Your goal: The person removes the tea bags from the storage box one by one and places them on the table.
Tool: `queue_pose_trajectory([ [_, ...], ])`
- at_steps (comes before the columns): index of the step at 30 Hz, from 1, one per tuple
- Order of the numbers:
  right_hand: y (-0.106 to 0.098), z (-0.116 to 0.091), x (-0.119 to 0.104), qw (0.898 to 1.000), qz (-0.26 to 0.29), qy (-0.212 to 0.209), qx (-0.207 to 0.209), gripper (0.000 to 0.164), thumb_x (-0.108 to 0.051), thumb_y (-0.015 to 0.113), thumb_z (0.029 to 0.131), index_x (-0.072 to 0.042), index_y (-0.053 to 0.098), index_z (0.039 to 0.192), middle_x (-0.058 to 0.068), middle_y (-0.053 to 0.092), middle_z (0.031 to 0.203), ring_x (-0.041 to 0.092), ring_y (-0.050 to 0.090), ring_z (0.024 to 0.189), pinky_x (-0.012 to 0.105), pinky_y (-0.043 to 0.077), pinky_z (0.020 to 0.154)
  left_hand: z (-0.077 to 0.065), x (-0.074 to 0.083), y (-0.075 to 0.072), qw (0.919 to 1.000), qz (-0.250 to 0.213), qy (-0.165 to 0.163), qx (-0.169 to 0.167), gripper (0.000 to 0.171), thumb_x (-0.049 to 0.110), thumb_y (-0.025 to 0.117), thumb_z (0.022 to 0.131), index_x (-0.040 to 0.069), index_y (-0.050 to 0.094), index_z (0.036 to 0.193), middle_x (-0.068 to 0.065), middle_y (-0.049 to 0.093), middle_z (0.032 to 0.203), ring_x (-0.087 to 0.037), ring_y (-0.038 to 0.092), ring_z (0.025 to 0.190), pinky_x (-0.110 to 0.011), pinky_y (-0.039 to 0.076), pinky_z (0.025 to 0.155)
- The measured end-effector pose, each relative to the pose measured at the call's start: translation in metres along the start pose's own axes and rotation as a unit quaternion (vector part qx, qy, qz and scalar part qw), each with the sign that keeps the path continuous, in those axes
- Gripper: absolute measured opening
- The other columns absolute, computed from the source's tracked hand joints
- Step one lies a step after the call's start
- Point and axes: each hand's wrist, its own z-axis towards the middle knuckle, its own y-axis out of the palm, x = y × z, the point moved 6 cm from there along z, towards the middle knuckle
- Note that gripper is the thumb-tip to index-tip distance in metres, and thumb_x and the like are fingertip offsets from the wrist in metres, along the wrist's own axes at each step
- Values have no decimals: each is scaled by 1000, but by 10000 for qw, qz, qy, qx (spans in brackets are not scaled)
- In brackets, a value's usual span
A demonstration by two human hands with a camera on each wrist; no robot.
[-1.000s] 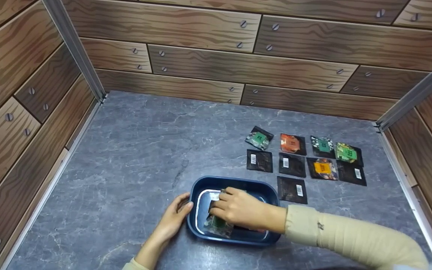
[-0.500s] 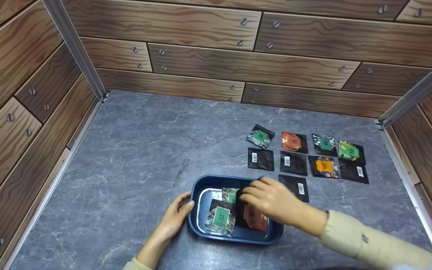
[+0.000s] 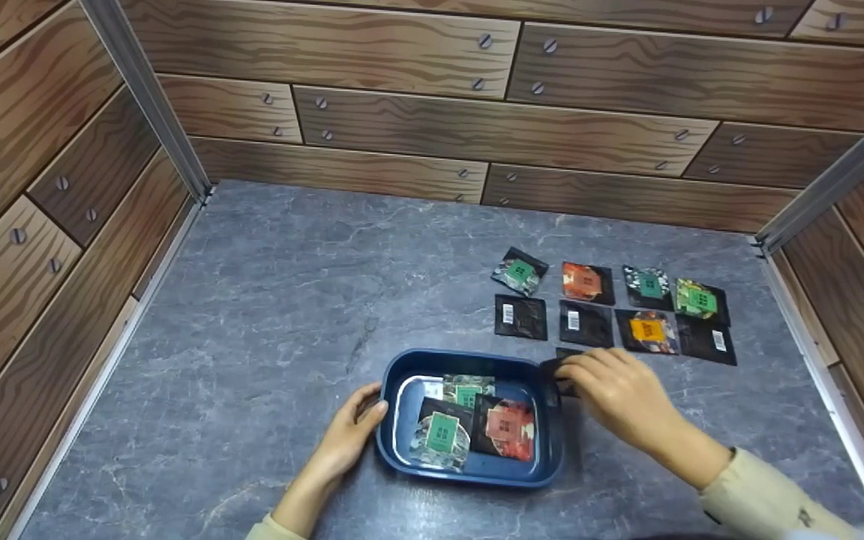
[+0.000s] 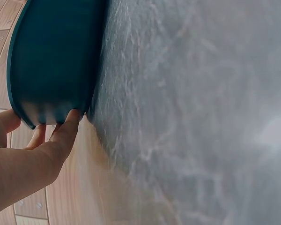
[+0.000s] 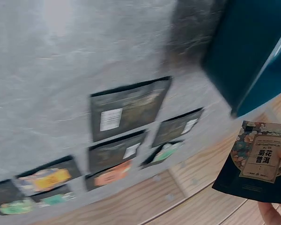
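My right hand (image 3: 623, 397) pinches a tea sachet (image 5: 250, 150) beside the right end of the blue bin (image 3: 469, 480). In the right wrist view, the sachet's floral front with a beige label shows; the head view shows just its dark edge. At the bin's left end my left hand (image 3: 346, 431) rests its fingertips against the outer wall, the thumb near the rim, as the left wrist view also shows. Inside the bin lie a green-label sachet (image 3: 443, 435), a red sachet (image 3: 508, 427) and another green one (image 3: 468, 386), partly covered.
Several tea sachets lie in rough rows right of and behind the bin, among them an orange one (image 3: 583, 283) and a yellow-label one (image 3: 648, 331). A dark sachet (image 3: 565, 386) lies partly hidden under my right hand. Wood-patterned walls (image 3: 372, 120) enclose the grey marbled table (image 3: 274, 300).
My right hand has lifted a sachet from the bin and moved right, past its right rim. The sachets left inside are now uncovered. My left hand has stayed at the bin's left end.
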Motion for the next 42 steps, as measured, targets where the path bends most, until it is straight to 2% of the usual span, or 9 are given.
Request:
queue_pose_trajectory([
  [8, -12, -39, 44, 9958, -375, 831, 63, 21, -10, 52, 87, -6, 72, 94, 8, 72, 88, 27, 65, 74, 43, 55, 60, 0, -1, -2, 9999, 40, -50, 80, 49, 13, 53, 102, -15, 39, 140, -34, 43, 143, -43, 40, 136, -46, 34, 114],
  [14, -12, -72, 70, 9887, -519, 1383, -268, 12, -8, 63, 84, -5, 70, 93, 9, 72, 87, 29, 65, 74, 43, 51, 58, 0, -2, -3, 10000, 56, -11, 82, 49, 13, 53, 103, -16, 39, 140, -34, 44, 142, -43, 40, 135, -46, 33, 114],
  [18, -7, -90, 82, 9856, -684, 1506, -362, 13, -3, 68, 79, -5, 69, 92, 10, 71, 84, 30, 63, 71, 43, 50, 57, -1, -2, -3, 9999, 73, -48, 84, 50, 14, 53, 103, -15, 39, 140, -34, 44, 143, -43, 41, 135, -46, 34, 114],
  [23, 0, -108, 90, 9841, -793, 1568, -263, 20, 1, 71, 72, -4, 67, 91, 12, 70, 81, 31, 61, 67, 43, 50, 54, 0, -2, -2, 9999, 87, -53, 57, 50, 13, 53, 103, -16, 37, 140, -35, 42, 143, -44, 40, 135, -46, 34, 113],
  [30, 13, -129, 92, 9783, -681, 1908, -446, 25, 1, 73, 71, -5, 67, 94, 12, 71, 85, 35, 65, 74, 47, 53, 59, 2, -1, -1, 9999, 137, 55, -28, 49, 11, 52, 103, -18, 36, 139, -37, 41, 142, -47, 40, 134, -47, 34, 114],
  [42, 24, -144, 91, 9714, -478, 2142, -902, 32, -3, 83, 71, -2, 74, 101, 14, 72, 99, 37, 68, 83, 51, 57, 67, 2, 0, -1, 9999, 140, 28, -12, 50, 11, 52, 103, -18, 36, 140, -37, 42, 142, -47, 41, 133, -48, 35, 113],
])
